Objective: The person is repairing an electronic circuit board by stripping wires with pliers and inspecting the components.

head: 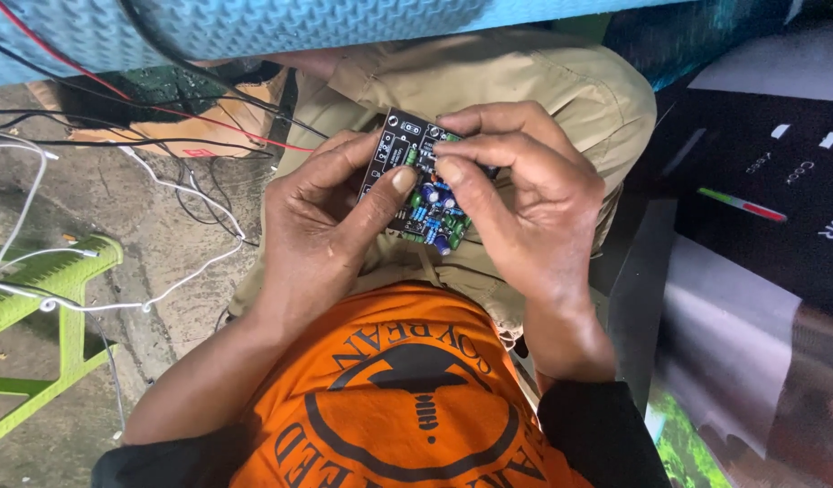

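1. Orange cloth fills the bottom of the view: a soft T-shirt (398,398) with a dark round print, worn by the person over black sleeves (597,434) pushed up at both forearms.
2. Beyond it, khaki trousers (525,81) of plain woven fabric cover the raised knees, and the hands work just above the lap.
3. A small circuit board (423,181) sits between the two hands. It is a flat black rectangle with white markings and round mounting holes at its far corner, studded with tiny blue cylinders, green blocks and other small parts.
4. The left hand (322,212) curls around the board's left edge, its thumb laid flat across the face and pressing on the components, its fingers hidden underneath; it is closed on the board.
5. The right hand (525,194) arches over the right edge, fingers bent, with index fingertip and thumb pinched together on the upper parts of the board; it also grips the board.
6. Both wrists angle inward, so the board is tilted, its far corner pointing away from the person.
7. On the left lies rough, stained concrete floor (154,235), crossed by thin white wires (186,190), black ones and one red wire (163,113).
8. A lime-green plastic stool (64,271) with slatted legs stands at the left edge.
9. A blue textured mat (281,27) spans the top.
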